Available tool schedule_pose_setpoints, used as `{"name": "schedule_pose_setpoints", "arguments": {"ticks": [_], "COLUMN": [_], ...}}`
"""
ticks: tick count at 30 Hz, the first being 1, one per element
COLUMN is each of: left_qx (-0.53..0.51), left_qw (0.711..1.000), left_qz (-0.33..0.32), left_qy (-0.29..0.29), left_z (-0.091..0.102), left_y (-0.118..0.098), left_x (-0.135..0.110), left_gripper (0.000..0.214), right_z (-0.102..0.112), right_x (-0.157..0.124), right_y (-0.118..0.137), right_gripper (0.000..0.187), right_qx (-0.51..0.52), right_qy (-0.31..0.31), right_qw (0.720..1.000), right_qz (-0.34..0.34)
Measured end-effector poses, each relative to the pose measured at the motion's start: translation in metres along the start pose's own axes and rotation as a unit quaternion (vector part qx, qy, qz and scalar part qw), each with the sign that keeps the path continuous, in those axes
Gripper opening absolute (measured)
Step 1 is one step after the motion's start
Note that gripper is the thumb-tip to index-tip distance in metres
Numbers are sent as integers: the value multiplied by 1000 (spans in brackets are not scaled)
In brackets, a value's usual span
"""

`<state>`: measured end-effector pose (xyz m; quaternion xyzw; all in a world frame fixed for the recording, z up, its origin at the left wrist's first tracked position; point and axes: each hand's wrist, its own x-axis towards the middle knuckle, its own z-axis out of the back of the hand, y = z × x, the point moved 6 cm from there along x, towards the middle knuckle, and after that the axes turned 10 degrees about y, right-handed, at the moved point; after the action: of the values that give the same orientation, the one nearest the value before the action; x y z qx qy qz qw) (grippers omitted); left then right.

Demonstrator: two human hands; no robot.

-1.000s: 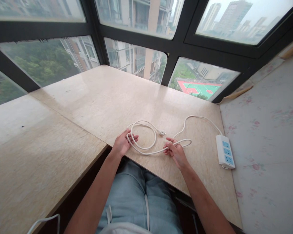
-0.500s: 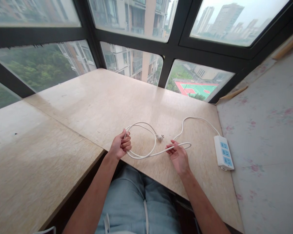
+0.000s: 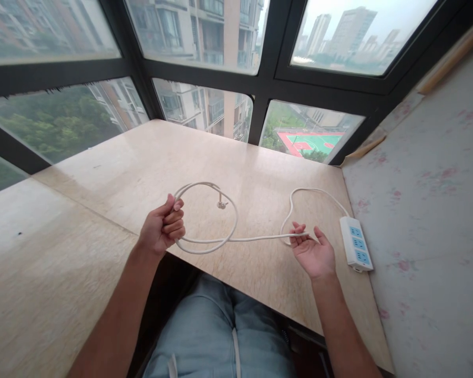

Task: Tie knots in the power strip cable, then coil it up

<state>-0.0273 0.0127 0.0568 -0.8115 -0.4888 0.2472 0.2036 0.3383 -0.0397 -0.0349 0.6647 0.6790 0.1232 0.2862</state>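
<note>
My left hand (image 3: 163, 224) is closed in a fist round a coil of white power cord (image 3: 237, 215). Inside the loop the cord's plug (image 3: 221, 205) dangles, its prongs pointing right. A straight stretch of cord runs rightward to my right hand (image 3: 313, 252), which is palm up. There the cord lies across the loosely curled fingers, with the thumb standing apart. Beyond that hand, the cord bends back over the tabletop and leads to a white power strip (image 3: 356, 244) with blue sockets, lying at the right.
The pale marbled tabletop (image 3: 118, 178) has a seam on the left and a front edge by my legs. Dark-framed windows (image 3: 256, 105) rise behind it. A flower-papered wall (image 3: 425, 226) borders the right side, close to the power strip.
My left hand has moved left and slightly up with the coil and plug. My right hand has moved right, so the hands are farther apart and the cord between them is straighter.
</note>
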Motion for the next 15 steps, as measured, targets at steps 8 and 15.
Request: {"name": "schedule_pose_setpoints", "arguments": {"ticks": [8, 15], "left_qx": [37, 39], "left_qw": [998, 998], "left_qz": [-49, -28], "left_qy": [0, 28], "left_z": [5, -3], "left_y": [-75, -94], "left_x": [-37, -55], "left_gripper": [51, 52], "right_z": [15, -2], "right_x": [21, 57], "right_y": [43, 42], "right_gripper": [25, 10], "right_qx": [-13, -176], "right_qy": [-43, 42], "right_qw": [999, 981], "right_qz": [8, -62]}}
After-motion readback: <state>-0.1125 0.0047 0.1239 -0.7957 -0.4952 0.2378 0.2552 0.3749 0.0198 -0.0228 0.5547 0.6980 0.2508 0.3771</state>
